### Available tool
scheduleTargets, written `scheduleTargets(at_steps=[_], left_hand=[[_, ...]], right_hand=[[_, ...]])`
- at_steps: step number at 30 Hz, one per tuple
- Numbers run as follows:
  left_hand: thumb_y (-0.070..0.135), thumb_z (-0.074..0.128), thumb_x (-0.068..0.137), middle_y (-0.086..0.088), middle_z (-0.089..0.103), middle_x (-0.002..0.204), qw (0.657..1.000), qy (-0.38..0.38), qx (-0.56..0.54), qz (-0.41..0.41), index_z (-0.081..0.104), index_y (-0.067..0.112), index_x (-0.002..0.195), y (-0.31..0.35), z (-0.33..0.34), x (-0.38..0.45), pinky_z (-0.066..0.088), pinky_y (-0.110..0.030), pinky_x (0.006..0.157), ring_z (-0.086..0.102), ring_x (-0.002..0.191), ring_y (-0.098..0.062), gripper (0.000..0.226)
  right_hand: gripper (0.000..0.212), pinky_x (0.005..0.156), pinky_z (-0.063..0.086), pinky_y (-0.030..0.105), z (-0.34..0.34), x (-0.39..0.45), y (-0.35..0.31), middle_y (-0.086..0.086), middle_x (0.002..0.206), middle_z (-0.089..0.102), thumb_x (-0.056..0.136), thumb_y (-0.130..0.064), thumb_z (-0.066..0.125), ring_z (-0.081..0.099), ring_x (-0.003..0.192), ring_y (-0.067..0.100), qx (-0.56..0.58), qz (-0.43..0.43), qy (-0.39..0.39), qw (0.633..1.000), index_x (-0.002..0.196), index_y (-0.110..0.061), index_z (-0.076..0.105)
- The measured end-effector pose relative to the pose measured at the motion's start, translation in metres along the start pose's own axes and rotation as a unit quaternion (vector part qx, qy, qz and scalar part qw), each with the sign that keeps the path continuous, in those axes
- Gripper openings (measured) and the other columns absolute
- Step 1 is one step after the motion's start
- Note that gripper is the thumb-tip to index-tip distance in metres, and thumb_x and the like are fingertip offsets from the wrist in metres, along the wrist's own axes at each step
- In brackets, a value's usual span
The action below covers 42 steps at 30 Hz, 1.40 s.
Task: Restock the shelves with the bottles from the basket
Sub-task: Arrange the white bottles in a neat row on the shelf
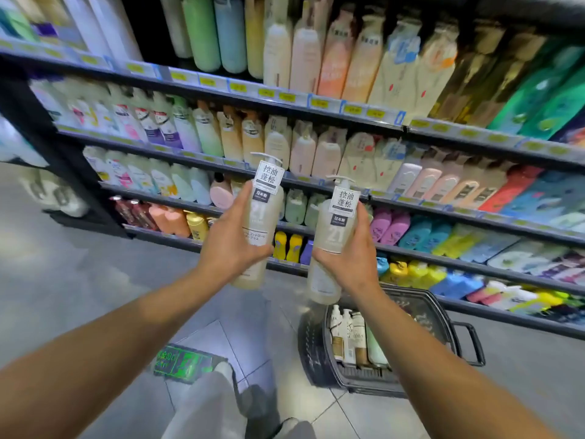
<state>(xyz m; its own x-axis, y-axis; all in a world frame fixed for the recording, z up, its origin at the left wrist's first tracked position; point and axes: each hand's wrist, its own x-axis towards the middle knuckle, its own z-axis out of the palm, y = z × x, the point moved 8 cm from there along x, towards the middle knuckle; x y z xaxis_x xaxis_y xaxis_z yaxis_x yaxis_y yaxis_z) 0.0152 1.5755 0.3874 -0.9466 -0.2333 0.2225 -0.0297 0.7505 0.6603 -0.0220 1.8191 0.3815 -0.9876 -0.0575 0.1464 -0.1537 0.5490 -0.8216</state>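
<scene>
I hold two matching beige pump bottles with white labels, upright in front of the shelves. My left hand point(232, 240) grips the left pump bottle point(261, 213) around its middle. My right hand point(349, 259) grips the right pump bottle point(334, 239), which sits a little lower. Below my right arm a dark basket point(319, 359) stands on the floor with several bottles point(354, 337) upright inside it. The shelves point(316, 182) rise directly behind both held bottles, packed with rows of bottles.
Several shelf tiers point(221, 96) run from upper left to lower right, with yellow price tags on their edges. The grey tiled floor point(79, 280) opens to the left. My legs point(221, 407) and a green floor sticker point(183, 364) lie below.
</scene>
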Motion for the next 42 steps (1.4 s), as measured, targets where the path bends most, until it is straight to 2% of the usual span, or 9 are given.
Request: scheduleTargets(at_steps=[6, 10, 13, 17, 21, 26, 33, 38, 42], left_hand=[[0.043, 0.089, 0.056, 0.003, 0.061, 0.131, 0.997, 0.066, 0.001, -0.03, 0.001, 0.053, 0.149, -0.043, -0.096, 0.009, 0.043, -0.025, 0.072, 0.061, 0.094, -0.017, 0.129], [0.045, 0.087, 0.058, 0.01, 0.061, 0.103, 0.996, 0.09, 0.0, -0.026, 0.001, 0.054, 0.149, -0.08, -0.153, 0.024, 0.042, -0.022, 0.057, 0.054, 0.074, -0.009, 0.126], [0.044, 0.086, 0.056, 0.012, 0.057, 0.094, 0.994, 0.101, 0.001, -0.028, 0.0, 0.056, 0.149, -0.108, -0.194, 0.04, 0.034, -0.012, 0.051, 0.055, 0.069, -0.01, 0.127], [0.043, 0.088, 0.057, -0.001, 0.066, 0.121, 0.994, 0.112, -0.009, -0.013, -0.011, 0.068, 0.14, -0.141, -0.241, 0.065, 0.045, -0.027, 0.063, 0.065, 0.093, -0.026, 0.131], [0.038, 0.088, 0.058, 0.003, 0.062, 0.129, 0.992, 0.125, -0.03, 0.003, -0.003, 0.063, 0.145, -0.167, -0.28, 0.087, 0.045, -0.027, 0.069, 0.06, 0.094, -0.017, 0.129], [0.039, 0.087, 0.058, 0.006, 0.059, 0.134, 0.99, 0.129, -0.046, 0.021, 0.002, 0.058, 0.148, -0.192, -0.312, 0.115, 0.048, -0.028, 0.072, 0.063, 0.102, -0.018, 0.125], [0.043, 0.089, 0.057, 0.009, 0.059, 0.134, 0.989, 0.137, -0.053, 0.013, 0.006, 0.057, 0.149, -0.223, -0.333, 0.163, 0.044, -0.027, 0.072, 0.058, 0.099, -0.012, 0.125], [0.043, 0.09, 0.058, 0.0, 0.056, 0.14, 0.988, 0.151, -0.013, 0.021, -0.001, 0.061, 0.147, -0.235, -0.341, 0.219, 0.051, -0.034, 0.077, 0.062, 0.109, -0.026, 0.128], [0.043, 0.09, 0.059, 0.005, 0.047, 0.15, 0.986, 0.161, -0.006, 0.028, -0.001, 0.06, 0.148, -0.245, -0.344, 0.268, 0.051, -0.04, 0.093, 0.054, 0.126, -0.026, 0.128]], right_hand=[[0.116, 0.093, 0.051, 0.047, 0.05, 0.021, -0.091, -0.004, 0.134, 0.053, 0.058, -0.029, 0.087, 0.055, 0.118, 0.022, 0.001, -0.061, -0.015, 0.998, 0.149, -0.036, 0.015], [0.116, 0.097, 0.048, 0.04, 0.089, 0.033, -0.146, -0.006, 0.141, 0.046, 0.06, -0.03, 0.088, 0.051, 0.123, 0.021, -0.001, -0.093, -0.005, 0.996, 0.15, -0.037, 0.015], [0.115, 0.099, 0.049, 0.044, 0.121, 0.041, -0.183, -0.003, 0.14, 0.048, 0.059, -0.029, 0.087, 0.052, 0.124, 0.023, 0.006, -0.107, -0.009, 0.994, 0.148, -0.038, 0.016], [0.112, 0.091, 0.052, 0.045, 0.157, 0.05, -0.228, -0.008, 0.135, 0.052, 0.061, -0.03, 0.086, 0.058, 0.117, 0.021, 0.026, -0.118, 0.009, 0.993, 0.145, -0.048, 0.015], [0.113, 0.098, 0.05, 0.048, 0.186, 0.061, -0.267, -0.01, 0.141, 0.049, 0.062, -0.031, 0.087, 0.055, 0.122, 0.019, 0.049, -0.123, 0.026, 0.991, 0.148, -0.046, 0.014], [0.112, 0.09, 0.048, 0.038, 0.208, 0.082, -0.313, -0.013, 0.131, 0.054, 0.06, -0.03, 0.087, 0.054, 0.113, 0.013, 0.043, -0.152, 0.055, 0.986, 0.143, -0.052, 0.015], [0.107, 0.09, 0.051, 0.044, 0.236, 0.148, -0.36, -0.017, 0.131, 0.053, 0.059, -0.042, 0.085, 0.055, 0.114, 0.013, 0.038, -0.195, 0.072, 0.977, 0.141, -0.054, 0.019], [0.112, 0.094, 0.041, 0.026, 0.263, 0.219, -0.378, -0.014, 0.142, 0.048, 0.064, -0.033, 0.085, 0.049, 0.122, 0.005, 0.056, -0.231, 0.06, 0.969, 0.144, -0.06, 0.012], [0.109, 0.086, 0.026, -0.005, 0.282, 0.272, -0.387, -0.019, 0.139, 0.045, 0.065, -0.026, 0.084, 0.039, 0.114, -0.019, 0.035, -0.279, 0.055, 0.958, 0.139, -0.067, 0.015]])
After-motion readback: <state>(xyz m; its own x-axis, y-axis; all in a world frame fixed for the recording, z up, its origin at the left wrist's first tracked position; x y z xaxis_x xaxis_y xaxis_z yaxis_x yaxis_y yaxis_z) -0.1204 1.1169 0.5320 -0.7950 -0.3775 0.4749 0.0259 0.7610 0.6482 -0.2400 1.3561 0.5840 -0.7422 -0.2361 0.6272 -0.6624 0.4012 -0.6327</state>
